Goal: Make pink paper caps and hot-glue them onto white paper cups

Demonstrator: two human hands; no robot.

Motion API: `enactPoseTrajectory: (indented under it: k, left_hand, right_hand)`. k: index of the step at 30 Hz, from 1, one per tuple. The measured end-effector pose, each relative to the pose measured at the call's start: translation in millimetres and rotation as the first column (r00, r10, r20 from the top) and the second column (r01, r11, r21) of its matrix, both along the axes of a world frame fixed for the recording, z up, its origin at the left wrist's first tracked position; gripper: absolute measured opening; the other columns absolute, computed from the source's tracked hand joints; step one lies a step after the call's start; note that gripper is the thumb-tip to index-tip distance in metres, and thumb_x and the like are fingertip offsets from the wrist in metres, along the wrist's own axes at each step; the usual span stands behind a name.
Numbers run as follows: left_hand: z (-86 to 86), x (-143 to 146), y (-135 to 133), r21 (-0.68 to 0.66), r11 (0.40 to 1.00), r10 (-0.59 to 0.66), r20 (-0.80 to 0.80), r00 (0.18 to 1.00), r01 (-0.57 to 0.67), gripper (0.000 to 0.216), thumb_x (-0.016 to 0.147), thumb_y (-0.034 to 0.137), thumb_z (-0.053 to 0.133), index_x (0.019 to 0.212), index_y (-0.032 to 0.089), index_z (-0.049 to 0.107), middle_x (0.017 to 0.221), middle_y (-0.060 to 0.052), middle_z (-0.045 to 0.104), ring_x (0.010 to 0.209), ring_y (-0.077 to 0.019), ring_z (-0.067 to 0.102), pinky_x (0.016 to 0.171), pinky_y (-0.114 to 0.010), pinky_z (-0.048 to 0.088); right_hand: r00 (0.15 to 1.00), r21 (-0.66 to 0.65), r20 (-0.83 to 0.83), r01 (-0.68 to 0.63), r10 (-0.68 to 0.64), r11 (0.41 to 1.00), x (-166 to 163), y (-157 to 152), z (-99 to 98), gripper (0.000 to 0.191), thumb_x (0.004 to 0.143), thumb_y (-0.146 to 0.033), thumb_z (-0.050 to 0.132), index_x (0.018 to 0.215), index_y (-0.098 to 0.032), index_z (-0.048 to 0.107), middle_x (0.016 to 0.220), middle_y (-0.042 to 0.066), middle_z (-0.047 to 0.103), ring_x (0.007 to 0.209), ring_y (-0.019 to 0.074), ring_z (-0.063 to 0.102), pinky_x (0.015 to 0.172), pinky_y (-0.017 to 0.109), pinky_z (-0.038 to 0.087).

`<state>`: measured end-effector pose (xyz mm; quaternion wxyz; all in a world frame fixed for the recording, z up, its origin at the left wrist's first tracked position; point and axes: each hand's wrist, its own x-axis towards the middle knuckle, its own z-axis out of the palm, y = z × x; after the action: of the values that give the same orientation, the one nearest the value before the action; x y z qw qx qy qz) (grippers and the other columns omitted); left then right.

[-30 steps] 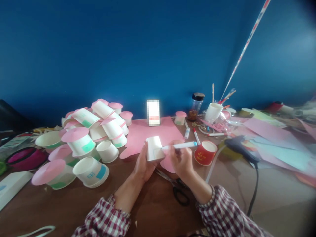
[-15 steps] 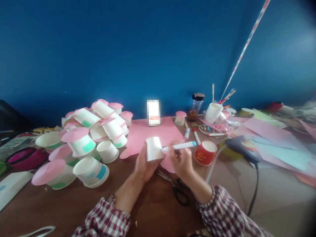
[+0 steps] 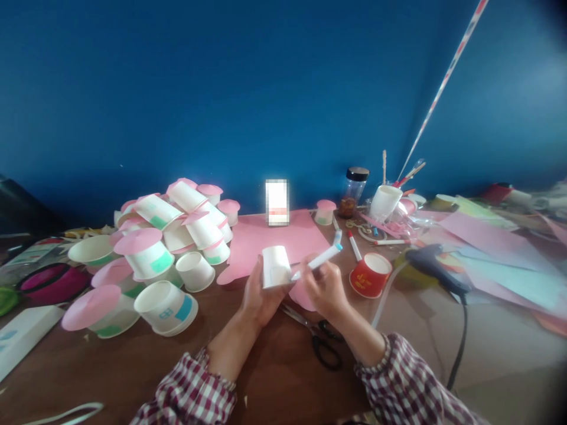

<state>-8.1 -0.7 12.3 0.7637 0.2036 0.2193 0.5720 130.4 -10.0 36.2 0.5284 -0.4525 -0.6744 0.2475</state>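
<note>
A white paper cup (image 3: 275, 265) is gripped from below and the left by my left hand (image 3: 254, 298), its base turned upward. A faint outline shows on the cup's side. My right hand (image 3: 326, 289) is closed around a white marker with a blue end (image 3: 319, 261). The marker's tip is at the cup's lower right edge; whether it touches cannot be made out. Beneath my hands lie black-handled scissors (image 3: 325, 352) and a rounded piece of pink paper (image 3: 305, 295).
At left, several white cups with pink paper tops (image 3: 144, 251) are piled up. A pink sheet (image 3: 248, 236) lies behind my hands. To the right stand a red cup (image 3: 370, 276), a jar (image 3: 354, 192) and a glue gun (image 3: 436, 268) with its cable, beside coloured paper (image 3: 491, 242).
The marker has tilted more steeply, its tip moving down and slightly right along the cup's edge. My left hand keeps the cup almost still. The whole view has shifted slightly.
</note>
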Motion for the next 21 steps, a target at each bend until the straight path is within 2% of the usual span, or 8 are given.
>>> enactPoseTrajectory:
  k: [3, 9, 14, 17, 21]
  left_hand:
    - [-1.8, -0.4, 1.3, -0.012, 1.0, 0.024, -0.021, 0.999, -0.024, 0.042, 0.086, 0.049, 0.048, 0.094, 0.009, 0.062, 0.083, -0.01, 0.064, 0.078, -0.0216, 0.062, 0.075, -0.037, 0.053]
    - [-4.2, -1.8, 6.1, -0.066, 0.995, 0.072, -0.061, 0.996, -0.076, 0.044, 0.084, 0.049, 0.051, 0.105, 0.012, 0.061, 0.093, -0.012, 0.065, 0.086, -0.024, 0.063, 0.08, -0.042, 0.053]
    - [-7.0, -3.7, 11.5, -0.107, 0.99, 0.089, -0.072, 0.993, -0.097, 0.045, 0.085, 0.05, 0.049, 0.107, 0.012, 0.06, 0.099, -0.014, 0.064, 0.088, -0.0242, 0.063, 0.079, -0.042, 0.053]
    - [-8.0, -4.4, 14.0, -0.126, 0.985, 0.107, -0.075, 0.991, -0.116, 0.047, 0.086, 0.051, 0.046, 0.106, 0.011, 0.06, 0.097, -0.014, 0.065, 0.083, -0.0226, 0.063, 0.077, -0.039, 0.054]
    - [-5.1, -4.2, 14.5, -0.121, 0.985, 0.12, -0.048, 0.992, -0.125, 0.047, 0.087, 0.051, 0.043, 0.104, 0.01, 0.059, 0.093, -0.014, 0.065, 0.082, -0.024, 0.064, 0.076, -0.04, 0.053]
  right_hand:
    - [0.999, 0.02, -0.041, 0.022, -0.021, 1.0, 1.2, 0.2, -1.1, 0.012, 0.08, -0.016, 0.05, 0.07, -0.017, 0.057, 0.055, -0.003, 0.055, 0.048, 0.0098, 0.051, 0.046, 0.019, 0.04]
    - [0.979, 0.053, -0.185, 0.097, -0.086, 0.994, -0.3, 0.9, -7.8, 0.008, 0.086, -0.021, 0.05, 0.089, -0.018, 0.056, 0.066, -0.001, 0.057, 0.053, 0.0107, 0.051, 0.047, 0.021, 0.042]
    - [0.986, 0.18, -0.142, 0.11, -0.085, 0.978, -1.9, 2.5, -11.4, 0.012, 0.087, -0.021, 0.05, 0.098, -0.019, 0.054, 0.085, 0.005, 0.058, 0.069, 0.0152, 0.056, 0.063, 0.029, 0.05]
    - [0.993, 0.183, -0.108, 0.076, -0.057, 0.98, -1.7, 1.8, -12.2, 0.016, 0.088, -0.021, 0.048, 0.104, -0.019, 0.052, 0.087, 0.006, 0.059, 0.076, 0.0181, 0.059, 0.069, 0.033, 0.052]
    - [0.999, 0.193, -0.016, 0.045, -0.043, 0.98, -1.7, -0.5, -11.8, 0.015, 0.087, -0.022, 0.049, 0.101, -0.02, 0.053, 0.086, 0.007, 0.062, 0.077, 0.0195, 0.062, 0.069, 0.033, 0.053]
